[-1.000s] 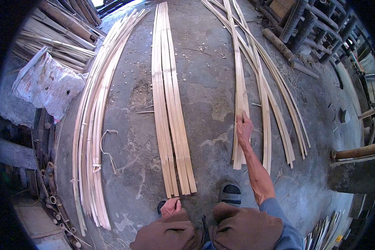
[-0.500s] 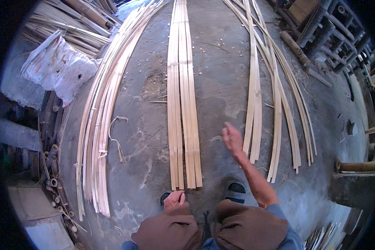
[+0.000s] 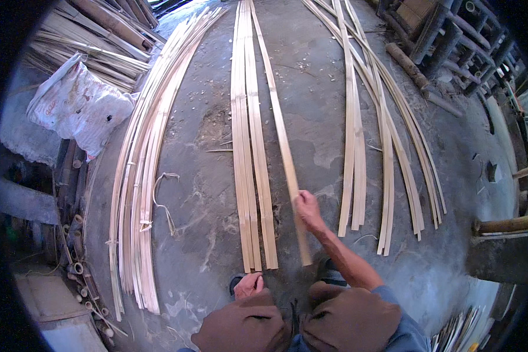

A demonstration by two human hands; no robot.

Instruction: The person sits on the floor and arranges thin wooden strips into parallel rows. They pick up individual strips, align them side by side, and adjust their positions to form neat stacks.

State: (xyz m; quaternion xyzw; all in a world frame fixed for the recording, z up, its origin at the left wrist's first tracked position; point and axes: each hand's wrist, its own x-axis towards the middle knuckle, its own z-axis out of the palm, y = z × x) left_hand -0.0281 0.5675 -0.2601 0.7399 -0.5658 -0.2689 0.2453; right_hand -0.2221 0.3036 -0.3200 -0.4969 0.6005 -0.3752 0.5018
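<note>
My right hand (image 3: 309,211) is closed round a single bamboo strip (image 3: 283,141), gripping it a short way from its near end. This strip slants apart from a middle row of long, flat bamboo strips (image 3: 243,176) lying side by side on the floor. At my left knee, just below the near ends of that row, my left hand (image 3: 249,285) is curled. Its fingers are partly hidden, and whether anything is in them I cannot make out.
Left lies a thick bundle of bamboo strips (image 3: 138,193), tied near its close end. Several loose, crossing strips (image 3: 384,158) spread on the right. A white sack (image 3: 79,105) and cut bamboo poles (image 3: 76,258) line the left side. A dark rack (image 3: 452,47) stands far right.
My right hand, empty before, has taken hold of one strip from the middle row. That strip's near end has swung right, away from the others. My left hand stays by the knee.
</note>
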